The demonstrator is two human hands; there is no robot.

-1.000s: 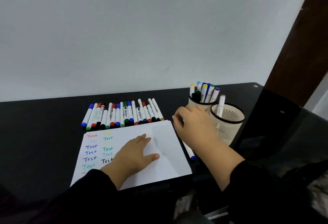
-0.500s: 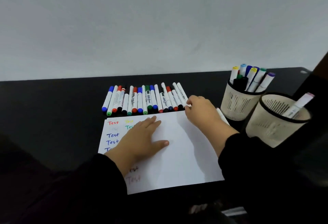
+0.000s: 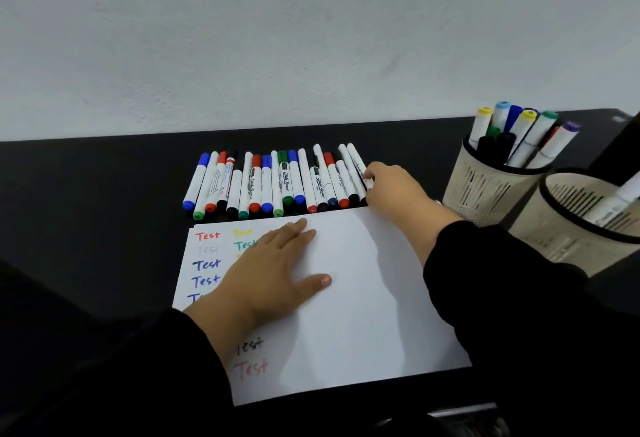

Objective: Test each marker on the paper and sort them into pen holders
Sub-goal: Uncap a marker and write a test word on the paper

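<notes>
Nearest to the camera, two arms in black sleeves [image 3: 512, 298] reach forward over a black table [image 3: 86, 215]. A white sheet of paper [image 3: 353, 315] lies flat on this table, and on its left part the word "Test" is written many times in different colours (red, blue, green, yellow and black can be read).

The left hand [image 3: 273, 270] lies flat on the paper with straight fingers and the thumb spread to the side; it presses the sheet and covers some of the written words.

Just behind the far edge of the paper there is a row of white markers with coloured caps [image 3: 273, 184], lying side by side. The right hand [image 3: 391, 187] is at the right end of this row, and its curled fingers touch the last white marker [image 3: 356, 166] there. Whether it really grips this marker, I cannot tell.

To the right stand two beige slotted pen holders. The nearer holder [image 3: 581, 229] contains one marker, the farther holder [image 3: 485, 187] contains many. Behind everything is a pale grey wall [image 3: 311, 38].
</notes>
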